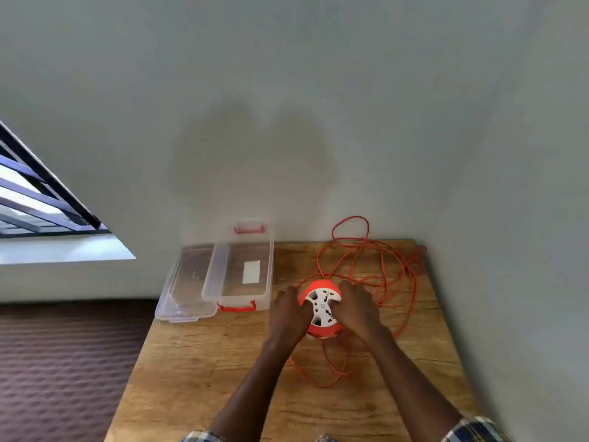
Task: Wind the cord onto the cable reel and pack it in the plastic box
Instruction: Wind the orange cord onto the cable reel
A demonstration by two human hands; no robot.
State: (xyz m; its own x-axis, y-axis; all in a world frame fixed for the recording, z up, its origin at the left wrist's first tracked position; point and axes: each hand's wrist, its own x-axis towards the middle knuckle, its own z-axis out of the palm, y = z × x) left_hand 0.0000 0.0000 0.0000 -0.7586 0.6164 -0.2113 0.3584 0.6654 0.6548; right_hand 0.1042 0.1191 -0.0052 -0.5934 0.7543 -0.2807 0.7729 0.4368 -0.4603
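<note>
An orange cable reel (322, 306) with a white spoked face stands on the wooden table (204, 371). My left hand (291, 309) grips its left side and my right hand (358, 309) grips its right side. Loose orange cord (392, 269) lies in tangled loops behind and to the right of the reel, and another loop (322, 374) lies in front between my forearms. The clear plastic box (242, 269) with red latches sits open, left of the reel, nothing inside but a white label.
The box's clear lid (186, 282) lies flat at its left, at the table's left edge. A pale wall rises directly behind the table. A window (35, 199) is at the far left, with patterned brown floor below.
</note>
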